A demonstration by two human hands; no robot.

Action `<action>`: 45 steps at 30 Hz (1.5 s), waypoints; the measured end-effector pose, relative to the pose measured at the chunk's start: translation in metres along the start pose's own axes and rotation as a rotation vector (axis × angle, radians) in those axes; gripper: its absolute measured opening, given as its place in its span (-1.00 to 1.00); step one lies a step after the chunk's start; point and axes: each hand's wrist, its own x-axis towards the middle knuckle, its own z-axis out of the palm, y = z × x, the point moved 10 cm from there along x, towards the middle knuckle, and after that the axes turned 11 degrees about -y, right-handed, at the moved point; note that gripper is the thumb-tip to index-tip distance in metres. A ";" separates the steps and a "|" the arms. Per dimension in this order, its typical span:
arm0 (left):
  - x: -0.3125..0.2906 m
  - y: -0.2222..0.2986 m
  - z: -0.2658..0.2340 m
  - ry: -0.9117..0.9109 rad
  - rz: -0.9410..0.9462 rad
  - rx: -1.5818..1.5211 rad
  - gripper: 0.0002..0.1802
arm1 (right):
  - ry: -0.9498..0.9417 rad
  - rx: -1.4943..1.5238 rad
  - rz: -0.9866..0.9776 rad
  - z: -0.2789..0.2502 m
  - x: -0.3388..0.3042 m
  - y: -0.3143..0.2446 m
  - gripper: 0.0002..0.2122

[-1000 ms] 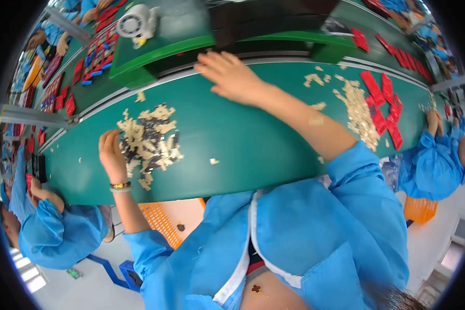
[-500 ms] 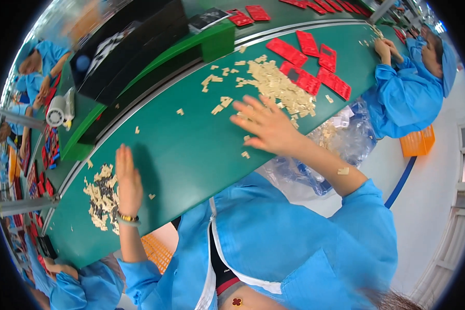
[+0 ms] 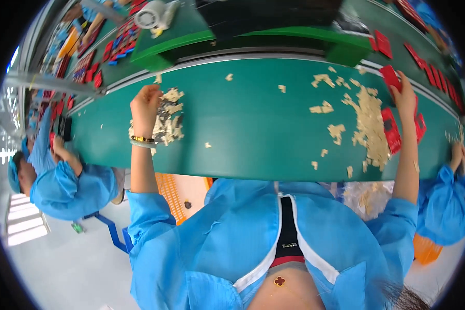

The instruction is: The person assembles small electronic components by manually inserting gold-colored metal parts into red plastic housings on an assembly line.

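Note:
My right hand (image 3: 407, 98) is closed on a red flat panel (image 3: 390, 77) at the far right of the green table. Another red panel with a dark cutout (image 3: 391, 135) lies just below that hand, beside a large heap of small cream pieces (image 3: 368, 121). On the left, my left hand (image 3: 144, 109) is over the edge of a smaller pile of cream and dark pieces (image 3: 171, 116). Its fingers are curled together at the tips, and whatever may be between them is too small to name.
Loose cream pieces (image 3: 322, 108) are scattered across the green table (image 3: 253, 124). Along the back runs a metal rail, with a green-edged black stand (image 3: 268, 39) behind it. Co-workers in blue sit at the left (image 3: 70, 188) and right (image 3: 446, 204). An orange basket (image 3: 171, 194) stands below the front edge.
The view has turned left. My right hand has gone from the cream heap to a red panel and gripped it. My left hand, previously flat beside the small pile, has reached it and curled.

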 end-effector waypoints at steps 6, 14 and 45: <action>-0.026 -0.016 0.017 -0.042 0.109 0.227 -0.82 | -0.221 1.182 -0.178 0.013 -0.079 -0.262 -0.38; 0.021 -0.036 0.032 -0.260 0.189 0.352 -0.82 | -0.375 0.682 -0.307 0.084 -0.124 -0.400 -0.45; -0.046 0.070 0.123 -0.433 -0.111 -1.252 -0.81 | -0.358 1.248 -0.441 0.049 -0.071 -0.471 -0.89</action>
